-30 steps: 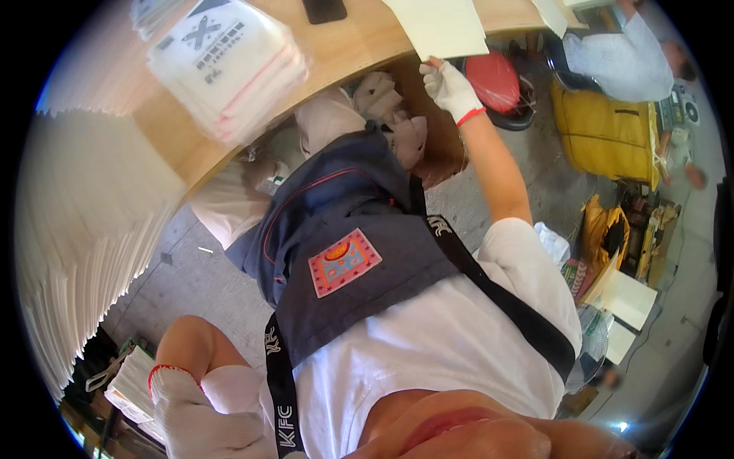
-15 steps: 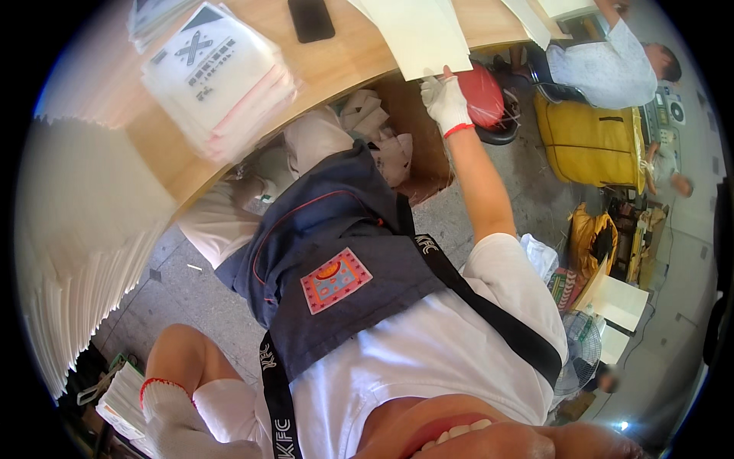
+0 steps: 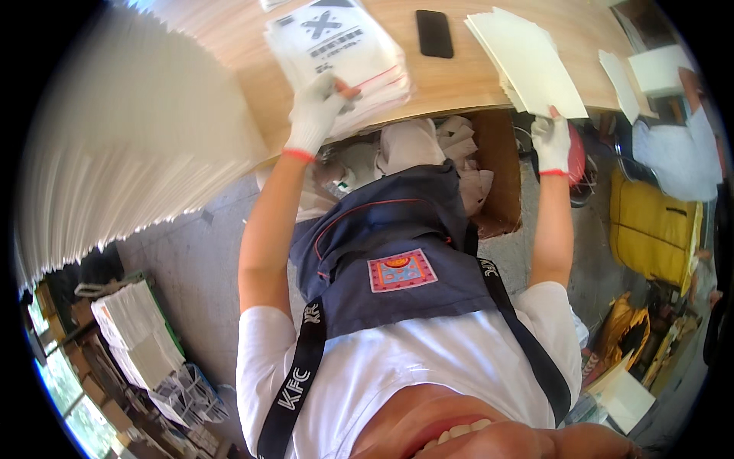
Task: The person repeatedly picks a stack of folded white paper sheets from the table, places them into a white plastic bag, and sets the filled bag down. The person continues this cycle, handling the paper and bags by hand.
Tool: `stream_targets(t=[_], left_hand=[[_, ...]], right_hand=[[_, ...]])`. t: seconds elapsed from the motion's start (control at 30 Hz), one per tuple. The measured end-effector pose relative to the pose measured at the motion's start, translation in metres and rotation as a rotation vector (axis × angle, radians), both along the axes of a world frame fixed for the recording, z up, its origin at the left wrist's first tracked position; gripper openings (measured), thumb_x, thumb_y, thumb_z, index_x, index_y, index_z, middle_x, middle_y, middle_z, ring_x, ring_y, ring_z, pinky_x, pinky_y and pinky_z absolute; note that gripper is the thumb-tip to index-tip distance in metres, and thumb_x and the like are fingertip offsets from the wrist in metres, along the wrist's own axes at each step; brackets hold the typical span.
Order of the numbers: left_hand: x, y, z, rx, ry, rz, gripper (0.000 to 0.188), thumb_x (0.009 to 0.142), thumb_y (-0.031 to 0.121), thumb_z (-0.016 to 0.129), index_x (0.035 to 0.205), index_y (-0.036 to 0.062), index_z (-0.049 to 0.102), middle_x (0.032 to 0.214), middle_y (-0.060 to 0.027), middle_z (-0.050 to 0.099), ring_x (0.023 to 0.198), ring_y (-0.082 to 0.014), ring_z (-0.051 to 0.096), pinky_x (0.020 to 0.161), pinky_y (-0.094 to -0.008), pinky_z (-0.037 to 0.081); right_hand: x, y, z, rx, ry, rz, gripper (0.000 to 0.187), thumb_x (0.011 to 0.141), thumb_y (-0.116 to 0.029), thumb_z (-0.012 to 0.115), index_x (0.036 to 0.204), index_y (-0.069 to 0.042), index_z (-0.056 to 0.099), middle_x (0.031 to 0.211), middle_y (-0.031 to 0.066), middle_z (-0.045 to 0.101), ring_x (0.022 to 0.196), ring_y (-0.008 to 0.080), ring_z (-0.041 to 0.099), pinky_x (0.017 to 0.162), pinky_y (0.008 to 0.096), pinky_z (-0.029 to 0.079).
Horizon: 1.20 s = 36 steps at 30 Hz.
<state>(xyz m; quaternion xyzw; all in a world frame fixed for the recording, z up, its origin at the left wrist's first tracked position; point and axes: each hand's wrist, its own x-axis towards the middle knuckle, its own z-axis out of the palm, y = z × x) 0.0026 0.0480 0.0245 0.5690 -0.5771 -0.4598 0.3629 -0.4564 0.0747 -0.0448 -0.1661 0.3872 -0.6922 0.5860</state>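
Pale wood tabletop (image 3: 455,83) extends beyond both hands; grey floor (image 3: 199,252) below and between the forearms. Left hand (image 3: 315,115): gloved, fingers curled, over the near side of a stack of clear printed plastic sleeves (image 3: 336,46); cannot tell whether any sleeve is gripped. Right hand (image 3: 552,144): gloved, closed on the near edge of cream sheets (image 3: 527,65), thumb on top; sheets extend away from it across the tabletop, near corner past the edge. Dark phone (image 3: 434,34) lies between sleeves and sheets, beyond both hands. Tall pile of white sheets (image 3: 145,115) left of left hand. Red stool seat (image 3: 576,157) just right of right hand; yellow bag (image 3: 654,226) farther right.
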Motion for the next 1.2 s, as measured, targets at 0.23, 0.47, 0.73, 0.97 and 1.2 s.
stream_targets(t=[0.23,0.47,0.73,0.97,1.2], left_hand=[[0.005,-0.042,-0.025,-0.253,-0.896,-0.122,0.014,0.076,0.018,0.057,0.087,0.0106,0.061,0.085,-0.0062,0.066,0.081,-0.0236,0.062,0.071,-0.0355,0.048],[0.001,-0.039,-0.044,-0.182,-1.165,-0.12,0.034,0.074,0.019,0.058,0.107,0.0168,0.052,0.112,-0.0046,0.054,0.106,-0.0265,0.051,0.075,-0.0428,0.048],[0.032,-0.036,-0.059,-0.291,-0.988,0.085,0.024,0.071,0.016,0.056,0.096,0.0151,0.055,0.101,-0.0037,0.057,0.102,-0.0244,0.052,0.075,-0.0412,0.047],[0.046,-0.046,-0.058,-0.494,-0.705,0.146,0.016,0.079,0.018,0.055,0.092,0.0102,0.058,0.096,-0.0081,0.059,0.084,-0.0254,0.059,0.075,-0.0344,0.046],[0.047,-0.032,-0.052,-0.651,-0.494,0.004,0.024,0.074,-0.004,0.049,0.096,0.0026,0.056,0.09,-0.0112,0.057,0.085,-0.0239,0.056,0.076,-0.0334,0.045]], right_hand=[[0.1,0.052,0.062,0.208,0.185,0.132,0.037,0.083,-0.017,0.054,0.114,0.003,0.047,0.084,0.0078,0.061,0.057,0.0099,0.058,0.043,0.0188,0.045],[0.133,0.067,0.03,0.242,0.125,0.501,0.038,0.083,-0.021,0.055,0.109,0.007,0.05,0.073,0.0074,0.061,0.039,0.0043,0.049,0.028,0.0146,0.032],[0.164,0.059,0.014,0.157,-0.079,0.43,0.038,0.084,-0.013,0.052,0.117,0.004,0.045,0.099,0.0134,0.06,0.072,0.0158,0.062,0.056,0.0231,0.051],[0.201,0.075,-0.013,0.205,-0.172,0.174,0.033,0.082,-0.012,0.057,0.112,-0.004,0.048,0.098,0.0066,0.058,0.074,0.0137,0.056,0.057,0.0257,0.047],[0.234,0.075,-0.009,0.166,-0.286,0.103,0.017,0.082,-0.01,0.056,0.099,-0.006,0.055,0.083,0.0043,0.06,0.07,0.0126,0.058,0.052,0.0256,0.048]])
